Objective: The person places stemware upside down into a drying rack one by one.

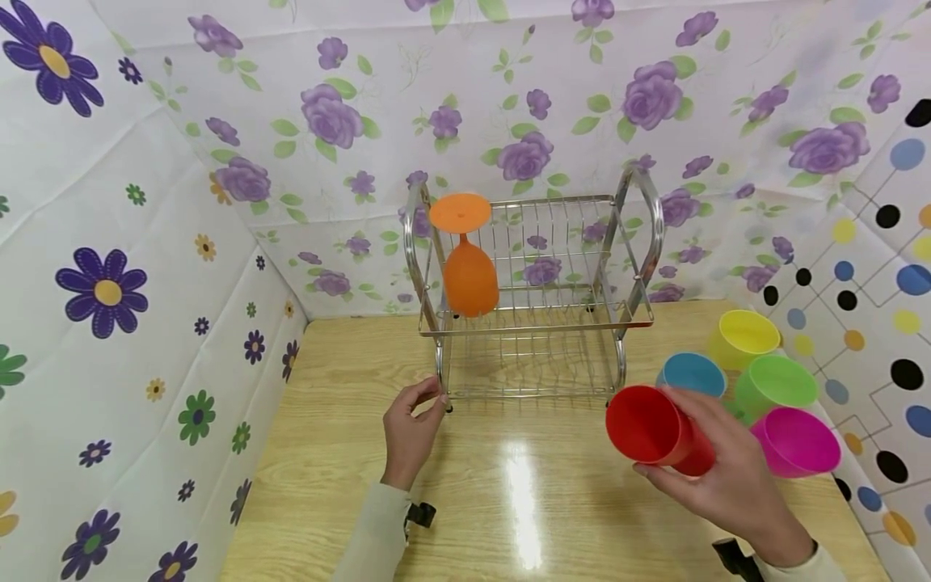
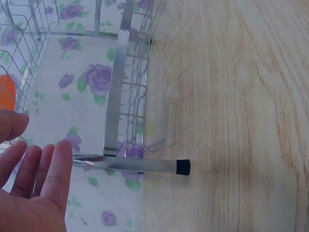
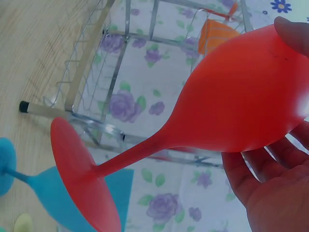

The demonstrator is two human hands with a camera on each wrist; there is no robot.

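My right hand (image 1: 727,477) grips a red plastic goblet (image 3: 241,96) around its bowl, thumb on one side and fingers on the other. The goblet's mouth faces up in the head view; the right wrist view shows its stem and round foot. Beside the left front leg of a metal dish rack (image 1: 538,327) is my left hand (image 1: 410,428), its fingertips right at the leg. In the left wrist view its fingers (image 2: 60,169) are loosely extended, the thumb apart. An orange goblet (image 1: 471,279) stands upside down at the left of the rack's upper tier.
On the right of the wooden table (image 1: 349,356) stand blue (image 1: 691,376), yellow (image 1: 742,339), green (image 1: 774,384) and magenta (image 1: 796,443) goblets, mouths up and close together. Patterned sheets (image 1: 473,73) wall the table at the back and both sides.
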